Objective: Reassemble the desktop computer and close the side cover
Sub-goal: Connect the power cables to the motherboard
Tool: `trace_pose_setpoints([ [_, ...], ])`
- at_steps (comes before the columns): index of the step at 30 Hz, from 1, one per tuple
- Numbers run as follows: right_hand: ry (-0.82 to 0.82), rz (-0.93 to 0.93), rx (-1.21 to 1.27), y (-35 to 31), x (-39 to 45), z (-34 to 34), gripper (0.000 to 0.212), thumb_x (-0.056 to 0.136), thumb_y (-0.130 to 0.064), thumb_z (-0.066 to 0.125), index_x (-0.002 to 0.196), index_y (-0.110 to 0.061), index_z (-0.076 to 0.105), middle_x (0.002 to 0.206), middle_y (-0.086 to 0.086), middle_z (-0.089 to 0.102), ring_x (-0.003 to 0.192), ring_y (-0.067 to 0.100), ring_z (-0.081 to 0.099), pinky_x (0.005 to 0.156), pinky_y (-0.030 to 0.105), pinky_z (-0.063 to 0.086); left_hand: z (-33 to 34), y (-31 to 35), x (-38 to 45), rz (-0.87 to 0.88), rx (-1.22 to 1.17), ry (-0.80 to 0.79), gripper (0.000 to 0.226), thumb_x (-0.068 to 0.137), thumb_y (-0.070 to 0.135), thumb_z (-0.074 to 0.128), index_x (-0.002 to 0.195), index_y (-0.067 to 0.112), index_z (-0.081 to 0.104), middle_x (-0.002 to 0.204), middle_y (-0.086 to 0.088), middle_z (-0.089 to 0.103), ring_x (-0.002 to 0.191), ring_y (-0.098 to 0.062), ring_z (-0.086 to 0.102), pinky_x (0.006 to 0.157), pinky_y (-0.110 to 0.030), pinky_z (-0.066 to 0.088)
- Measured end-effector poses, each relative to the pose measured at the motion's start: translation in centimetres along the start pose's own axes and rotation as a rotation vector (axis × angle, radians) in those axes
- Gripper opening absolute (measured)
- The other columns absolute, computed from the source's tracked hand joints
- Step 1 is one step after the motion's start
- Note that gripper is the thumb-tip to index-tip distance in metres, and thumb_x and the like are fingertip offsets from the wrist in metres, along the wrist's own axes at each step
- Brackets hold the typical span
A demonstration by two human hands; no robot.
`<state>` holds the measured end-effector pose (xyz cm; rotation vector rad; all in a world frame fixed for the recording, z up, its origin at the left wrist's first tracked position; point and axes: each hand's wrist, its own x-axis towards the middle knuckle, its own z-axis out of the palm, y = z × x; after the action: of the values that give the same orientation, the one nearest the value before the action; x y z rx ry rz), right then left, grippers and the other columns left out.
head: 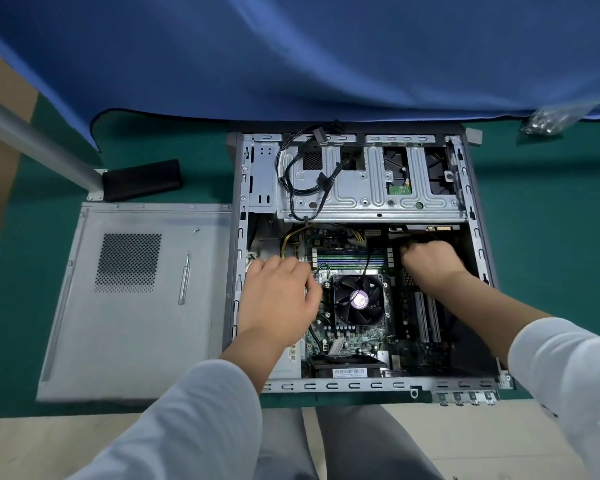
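The open desktop case (238,237) lies on its side on the green mat, its motherboard and black CPU fan (359,299) exposed. My left hand (279,296) rests inside the case left of the fan, fingers curled down over the board; what they touch is hidden. My right hand (430,261) is fisted at the upper right of the board, gripping a black component (416,239) under the silver drive cage (368,181). The grey side cover (136,306) lies flat to the left of the case, with a silver screwdriver (185,277) and a small screw (196,231) on it.
A black pouch (141,180) lies behind the cover beside a metal table leg (32,140). Blue cloth (309,57) hangs across the back. A bag of screws (548,121) sits at the far right. Black cables (302,174) loop over the drive cage.
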<state>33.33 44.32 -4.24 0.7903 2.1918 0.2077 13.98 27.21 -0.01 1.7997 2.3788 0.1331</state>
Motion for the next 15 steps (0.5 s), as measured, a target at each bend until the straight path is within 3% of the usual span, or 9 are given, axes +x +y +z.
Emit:
trace_pose_setpoints([
  [5,0.013,-0.047,-0.049,-0.17,-0.14,0.07,0.035,0.081,0.005,0.053,0.111,-0.011,0.059,0.107,0.002,0.064,0.088,0.022,0.067,0.061,0.030,0.051,-0.02,-0.05,-0.04,0.003,0.001,0.008,0.044,0.088,0.035,0.022,0.075,0.020,0.062,0.072,0.005,0.058,0.072,-0.018,0.048,0.076,-0.034,0.036],
  [9,-0.018,-0.092,-0.147,-0.45,-0.31,-0.30,0.037,0.081,0.008,0.051,0.112,-0.009,0.059,0.112,0.005,0.059,0.086,0.020,0.065,0.048,0.028,0.036,-0.02,-0.02,-0.06,0.004,0.009,0.006,0.044,0.088,0.035,0.022,0.075,0.020,0.061,0.072,0.005,0.058,0.073,-0.018,0.049,0.076,-0.034,0.035],
  [15,-0.015,-0.067,-0.116,-0.53,-0.26,-0.77,0.036,0.080,0.009,0.052,0.110,-0.009,0.060,0.111,0.004,0.060,0.087,0.021,0.065,0.053,0.028,0.039,-0.07,0.03,-0.09,0.007,0.006,0.008,0.045,0.088,0.034,0.022,0.077,0.019,0.063,0.072,0.005,0.059,0.073,-0.019,0.050,0.076,-0.035,0.036],
])
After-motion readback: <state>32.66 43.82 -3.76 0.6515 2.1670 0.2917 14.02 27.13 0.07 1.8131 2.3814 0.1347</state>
